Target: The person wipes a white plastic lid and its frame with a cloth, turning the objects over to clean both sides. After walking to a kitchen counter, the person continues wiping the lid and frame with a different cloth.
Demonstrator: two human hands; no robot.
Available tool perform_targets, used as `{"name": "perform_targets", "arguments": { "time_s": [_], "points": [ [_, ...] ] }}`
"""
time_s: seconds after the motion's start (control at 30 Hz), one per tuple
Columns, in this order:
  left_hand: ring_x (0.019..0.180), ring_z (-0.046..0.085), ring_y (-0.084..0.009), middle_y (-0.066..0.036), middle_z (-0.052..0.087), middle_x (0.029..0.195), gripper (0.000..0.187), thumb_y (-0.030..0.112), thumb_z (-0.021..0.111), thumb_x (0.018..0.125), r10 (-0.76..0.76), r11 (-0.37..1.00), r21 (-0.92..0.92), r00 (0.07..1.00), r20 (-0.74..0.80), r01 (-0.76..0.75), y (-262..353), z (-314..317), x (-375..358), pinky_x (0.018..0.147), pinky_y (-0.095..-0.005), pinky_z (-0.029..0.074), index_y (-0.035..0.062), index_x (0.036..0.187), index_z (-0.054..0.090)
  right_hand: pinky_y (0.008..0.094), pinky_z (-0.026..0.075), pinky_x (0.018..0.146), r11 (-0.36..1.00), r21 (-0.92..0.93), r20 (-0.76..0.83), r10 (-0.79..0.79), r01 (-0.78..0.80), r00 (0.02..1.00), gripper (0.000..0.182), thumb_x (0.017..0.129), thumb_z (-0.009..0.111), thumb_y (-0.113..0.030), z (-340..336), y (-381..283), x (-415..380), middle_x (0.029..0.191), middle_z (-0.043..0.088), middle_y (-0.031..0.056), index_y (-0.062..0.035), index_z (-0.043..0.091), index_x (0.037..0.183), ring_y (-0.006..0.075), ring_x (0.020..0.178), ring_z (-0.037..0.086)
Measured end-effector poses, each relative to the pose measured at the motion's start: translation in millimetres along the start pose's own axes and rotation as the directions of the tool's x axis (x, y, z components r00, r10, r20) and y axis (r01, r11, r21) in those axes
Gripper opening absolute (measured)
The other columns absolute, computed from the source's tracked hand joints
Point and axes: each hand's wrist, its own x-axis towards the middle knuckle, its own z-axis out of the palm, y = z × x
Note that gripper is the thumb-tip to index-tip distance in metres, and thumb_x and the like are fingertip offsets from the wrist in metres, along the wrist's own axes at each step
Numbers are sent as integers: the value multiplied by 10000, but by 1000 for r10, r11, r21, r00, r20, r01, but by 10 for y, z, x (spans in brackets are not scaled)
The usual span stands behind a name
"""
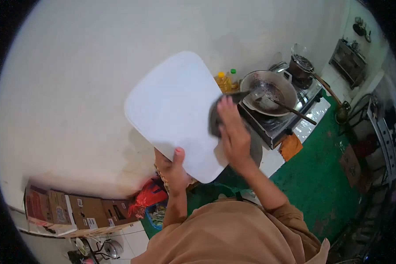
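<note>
A white board-like panel with rounded corners [176, 105] is held up, tilted, in front of the wall. My left hand [174, 169] grips its lower left edge, thumb on the white face and fingers behind. At the right edge, my right hand [234, 132] presses a dark grey cloth [214, 116] against the panel, its fingers together and slightly blurred. Part of the cloth hangs out toward the pan.
To the right a large pan [251, 81] with a long-handled utensil sits on a gas stove [273, 132]. Two bottles [223, 82] stand by the wall. An orange cloth [290, 147] lies at the counter edge. Cardboard boxes [88, 211] are at lower left.
</note>
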Motion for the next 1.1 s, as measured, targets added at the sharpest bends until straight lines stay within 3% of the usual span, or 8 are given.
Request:
{"name": "perform_targets", "arguments": {
  "time_s": [0.17,0.23,0.3,0.37,0.53,0.63,0.97,1.1],
  "points": [
    [1045,526,-191,-111,528,1180,507,188,596,901,-112,966,-251,978,-176,65,-42,46,237,931,-336,405,-35,1308,392,423,412,986,979,156,236,-167,132,957,366,812,558,17,-40,-218,-542,1252,544,180,-1,578,1176,338,1205,491],
    [1066,532,-230,-147,509,1213,550,187,595,901,-98,971,-230,984,-147,62,-147,-16,250,914,-372,436,-36,1335,341,358,449,907,844,240,313,401,-480,861,269,871,529,-45,-206,-186,-582,1136,591,172,19,589,1125,267,1067,571],
    [1087,537,-268,-182,490,1245,595,186,594,901,-93,974,-216,989,-114,67,-183,-21,212,898,-408,467,-37,1361,291,306,453,835,709,186,4,691,-680,723,238,940,475,-120,-365,-55,-233,1015,613,131,33,584,1086,177,916,569],
    [1116,526,-283,-187,483,1265,644,360,545,926,-141,973,-201,981,-132,113,-187,15,150,924,-419,458,-35,1363,285,288,446,830,614,681,-309,735,-399,604,263,965,458,-166,-360,-42,147,975,614,86,31,577,1092,137,863,547],
    [1165,494,-295,-179,478,1282,781,581,415,898,-261,923,-327,955,-139,205,-201,129,47,967,-428,427,-44,1350,297,340,400,952,942,300,-149,203,-152,968,330,948,494,-167,-235,-147,587,1159,592,150,4,531,1228,248,1098,536],
    [1173,487,-290,-172,478,1285,790,604,389,896,-251,947,-247,955,-160,207,-166,143,14,978,-423,415,-49,1336,321,442,326,1051,986,-94,-49,-144,139,988,369,891,526,-116,55,-251,460,1305,510,165,-23,536,1248,370,1246,437],
    [1072,524,-246,-137,511,1227,700,556,427,914,-369,908,-323,873,-320,265,-240,-72,107,939,-385,416,-32,1292,388,414,433,963,929,212,267,-353,303,897,294,768,573,-23,109,-241,-634,1219,586,122,-26,632,1055,273,1182,530],
    [1143,484,-258,-147,452,1300,764,573,462,889,-203,928,-351,961,-187,128,-173,-103,167,969,-404,401,-29,1339,330,404,464,901,924,253,280,-353,286,893,252,748,585,-16,47,-52,-917,1137,620,130,-27,626,996,287,1107,573]
  ]
}}
